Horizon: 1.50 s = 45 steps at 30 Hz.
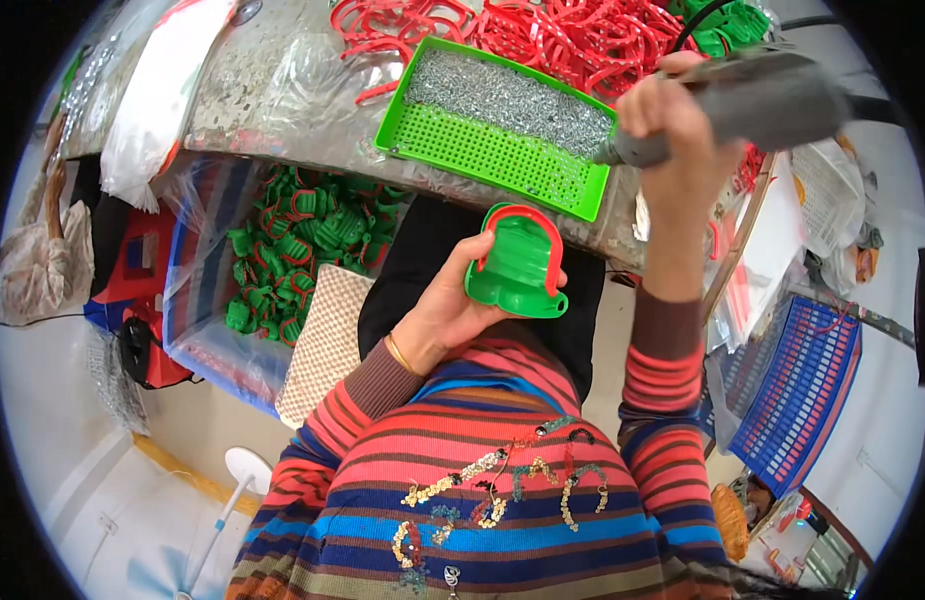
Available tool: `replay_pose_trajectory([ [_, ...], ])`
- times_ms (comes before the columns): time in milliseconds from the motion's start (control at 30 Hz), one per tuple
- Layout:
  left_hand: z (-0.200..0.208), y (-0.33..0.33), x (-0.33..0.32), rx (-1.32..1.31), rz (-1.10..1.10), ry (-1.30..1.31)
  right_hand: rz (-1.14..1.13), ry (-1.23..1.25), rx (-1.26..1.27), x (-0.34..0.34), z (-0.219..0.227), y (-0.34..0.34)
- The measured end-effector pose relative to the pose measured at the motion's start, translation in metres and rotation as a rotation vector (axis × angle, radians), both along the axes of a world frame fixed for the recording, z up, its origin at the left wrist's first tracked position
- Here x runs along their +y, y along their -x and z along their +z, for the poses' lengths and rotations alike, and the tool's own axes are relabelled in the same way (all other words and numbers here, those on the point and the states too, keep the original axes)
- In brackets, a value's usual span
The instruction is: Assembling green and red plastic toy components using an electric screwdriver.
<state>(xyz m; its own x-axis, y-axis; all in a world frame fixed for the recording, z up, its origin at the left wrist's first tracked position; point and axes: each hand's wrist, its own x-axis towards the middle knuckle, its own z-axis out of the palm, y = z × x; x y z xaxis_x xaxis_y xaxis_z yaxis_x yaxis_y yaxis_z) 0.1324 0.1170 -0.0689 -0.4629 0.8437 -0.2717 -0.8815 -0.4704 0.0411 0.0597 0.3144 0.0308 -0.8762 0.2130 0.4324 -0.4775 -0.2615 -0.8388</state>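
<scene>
My left hand (445, 308) grips a green plastic shell (518, 262) with a red curved strip (553, 235) along its rim. It is held over my lap, its hollow side up. In my right hand (673, 115) is a dark power screwdriver (753, 105), blurred by motion. Its tip points left, at the right end of a shallow green tray (503, 187). Small silvery screws (503, 98) fill the tray's far half, and a perforated floor shows in the near half. Whether the tip touches a screw I cannot tell.
Red plastic strips (573, 40) are heaped behind the tray on the worn workbench (273, 100). A blue crate (193, 270) at the left holds many green-and-red pieces (293, 240). More green parts (728, 25) lie at the back right. A blue basket (793, 400) stands at the right.
</scene>
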Motion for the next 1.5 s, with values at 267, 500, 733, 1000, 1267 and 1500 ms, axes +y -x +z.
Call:
replay_pose_trajectory([
  [267, -0.003, 0.006, 0.001, 0.078, 0.002, -0.002, -0.261, -0.190, -0.165, -0.016, -0.058, 0.017],
  [500, -0.010, 0.006, 0.000, 0.061, -0.014, -0.009, -0.270, -0.174, -0.172, -0.020, -0.068, 0.020],
  [733, -0.011, 0.006, 0.000, 0.040, -0.008, -0.016, -0.303, -0.197, -0.215, -0.023, -0.072, 0.020],
  [1000, -0.011, 0.006, -0.002, 0.049, 0.024, -0.001, -0.258, -0.122, -0.120, -0.022, -0.059, 0.019],
  [1267, 0.004, 0.012, -0.008, 0.140, 0.098, 0.052, 0.011, 0.031, -0.123, -0.038, 0.010, -0.027],
  [1500, 0.015, 0.010, -0.001, 0.130, 0.152, 0.060, -0.057, -0.094, -0.227, -0.050, 0.016, -0.057],
])
